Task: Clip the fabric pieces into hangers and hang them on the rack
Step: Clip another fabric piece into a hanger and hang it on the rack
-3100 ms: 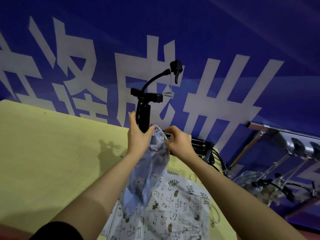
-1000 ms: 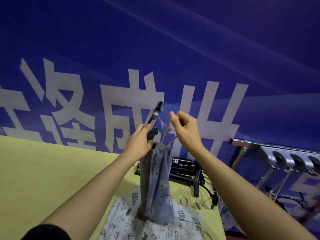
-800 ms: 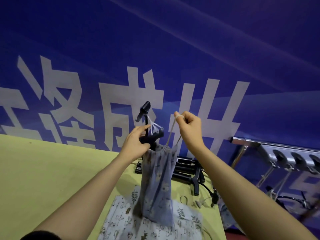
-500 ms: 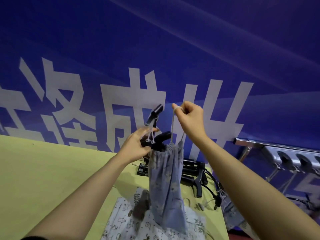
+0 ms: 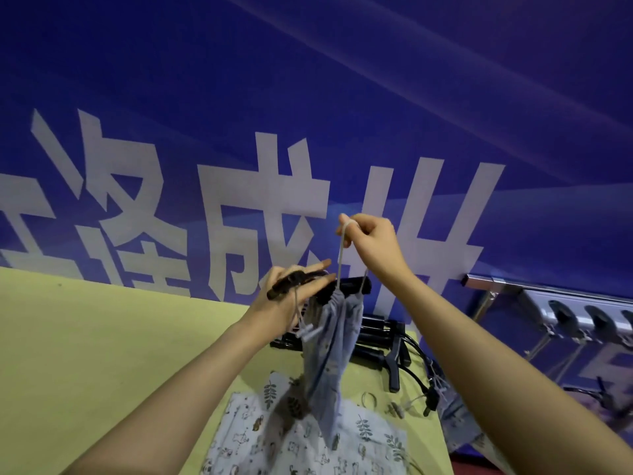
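A blue-grey printed fabric piece [image 5: 330, 354] hangs gathered from a black clip hanger [image 5: 354, 286] held in the air above the table. My left hand [image 5: 291, 299] holds the hanger's left part, a black arm lying across my fingers, and a white cord trails down past my palm. My right hand [image 5: 375, 245], higher up and to the right, pinches a white cord loop [image 5: 340, 255] that runs down to the top of the fabric. The metal rack [image 5: 548, 296] stands at the right, with several black hangers hooked on it.
A white animal-print fabric [image 5: 308, 440] lies on the yellow table [image 5: 102, 354] under the hanging piece. A pile of black hangers [image 5: 380, 341] sits at the table's far right edge, beside small clips and rings. A blue banner wall fills the background.
My left hand has turned the hanger so its black arm lies low across my fingers instead of sticking up. My right hand keeps the cord pulled upward. The fabric has swung slightly right.
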The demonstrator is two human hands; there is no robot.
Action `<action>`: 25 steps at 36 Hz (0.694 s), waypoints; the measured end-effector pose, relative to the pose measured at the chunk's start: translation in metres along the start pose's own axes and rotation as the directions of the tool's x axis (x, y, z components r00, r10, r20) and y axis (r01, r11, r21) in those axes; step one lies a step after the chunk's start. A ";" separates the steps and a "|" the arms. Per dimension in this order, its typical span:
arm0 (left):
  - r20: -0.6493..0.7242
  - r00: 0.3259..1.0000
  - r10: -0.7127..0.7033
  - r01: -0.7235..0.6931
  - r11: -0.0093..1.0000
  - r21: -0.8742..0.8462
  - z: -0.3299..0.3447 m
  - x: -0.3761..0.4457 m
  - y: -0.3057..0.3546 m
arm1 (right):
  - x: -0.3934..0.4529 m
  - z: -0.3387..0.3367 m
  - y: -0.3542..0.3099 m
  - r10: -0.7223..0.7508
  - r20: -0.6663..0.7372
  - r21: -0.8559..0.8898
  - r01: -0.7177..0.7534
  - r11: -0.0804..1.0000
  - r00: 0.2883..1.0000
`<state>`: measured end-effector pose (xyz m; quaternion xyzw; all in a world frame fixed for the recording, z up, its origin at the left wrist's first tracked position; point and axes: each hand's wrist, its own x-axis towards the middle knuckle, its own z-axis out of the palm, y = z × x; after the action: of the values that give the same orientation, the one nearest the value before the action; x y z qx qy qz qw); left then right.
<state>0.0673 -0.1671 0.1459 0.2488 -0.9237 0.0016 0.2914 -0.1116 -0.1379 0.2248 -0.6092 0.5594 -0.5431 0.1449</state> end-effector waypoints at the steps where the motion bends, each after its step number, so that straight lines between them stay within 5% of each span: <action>1: -0.047 0.998 0.029 -0.028 0.999 0.023 0.004 -0.001 -0.001 | -0.002 0.001 0.003 0.016 0.001 0.025 -0.016 1.000 1.000; 9: 0.224 0.963 0.153 -0.115 0.978 -0.174 0.000 -0.003 0.001 | -0.005 0.000 0.011 0.056 -0.053 0.139 -0.048 0.989 0.997; 13: 0.322 0.947 0.023 0.099 0.929 -0.357 -0.014 0.003 0.005 | -0.008 -0.005 0.015 0.073 -0.075 0.121 -0.064 0.991 0.995; 19: 0.172 0.932 -0.318 0.359 0.748 -0.559 -0.018 0.020 0.018 | -0.011 -0.006 0.002 -0.003 -0.031 0.055 0.004 0.998 1.000; 25: 0.419 0.841 -0.342 0.506 0.770 -0.388 -0.012 0.043 0.024 | -0.011 0.000 -0.010 -0.107 -0.103 -0.029 0.104 0.994 0.989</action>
<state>0.0320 -0.1636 0.1823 0.3694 -0.8470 -0.3369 0.1807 -0.1041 -0.1254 0.2274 -0.6102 0.5397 -0.5745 0.0793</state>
